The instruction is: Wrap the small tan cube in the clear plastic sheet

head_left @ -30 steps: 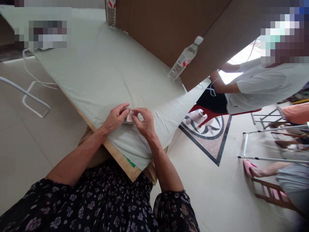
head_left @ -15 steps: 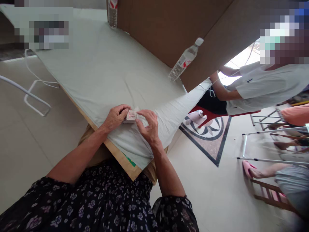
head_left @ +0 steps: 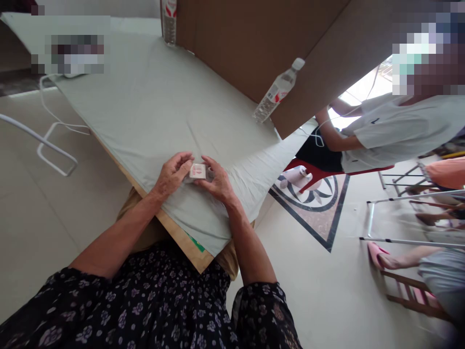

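A small white box with red print (head_left: 198,170) is between my two hands, low over the cloth near the table's corner. My left hand (head_left: 173,175) grips its left side, thumb on top by the edge. Around the right side my right hand (head_left: 217,182) is curled, its thumb along the near edge and its fingers at the far edge. Something translucent, perhaps clear wrap, shows between the box and my right palm. The underside of the box is hidden.
Pale cloth (head_left: 138,97) covers the table. A tall brown cardboard panel (head_left: 247,43) stands along its far side, with a water bottle (head_left: 278,89) and another bottle (head_left: 169,24) against it. A person in a white shirt (head_left: 395,126) sits beyond the panel.
My right hand has closed in on the right side of the box, its thumb now along the near edge. The box has turned slightly, and its printed top shows more squarely.
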